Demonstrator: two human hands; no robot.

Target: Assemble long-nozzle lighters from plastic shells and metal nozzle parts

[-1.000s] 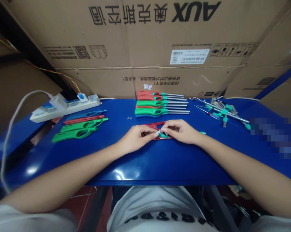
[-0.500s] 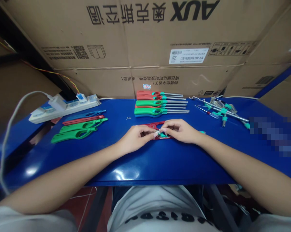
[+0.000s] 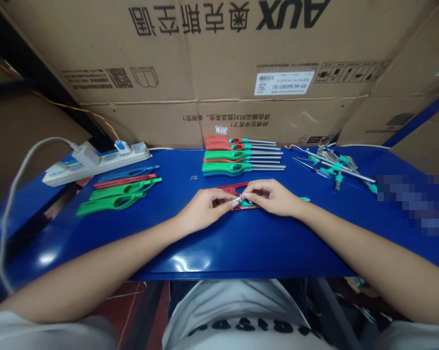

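My left hand (image 3: 208, 206) and my right hand (image 3: 272, 196) meet in the middle of the table, fingertips pinched close together. Between them is a small whitish metallic part (image 3: 237, 199), too small to name. Both hands are closed on it, the left from one side and the right from the other. Under the fingers lies a red lighter casing half (image 3: 225, 188), with a teal piece (image 3: 246, 204) in it. My hands cover much of the casing. A teal tip (image 3: 305, 199) shows just beyond my right wrist.
Assembled long-neck lighters (image 3: 227, 167) are stacked at the back. Loose green casing halves (image 3: 112, 203) lie left, near a white power strip (image 3: 106, 163). A screwdriver (image 3: 316, 171), metal tubes and teal parts (image 3: 338, 167) are heaped right. A large cardboard box (image 3: 168, 87) stands behind.
Almost nothing differs. Both hands keep their place over the red casing, with the fingertips together; the whole view has shifted very slightly.
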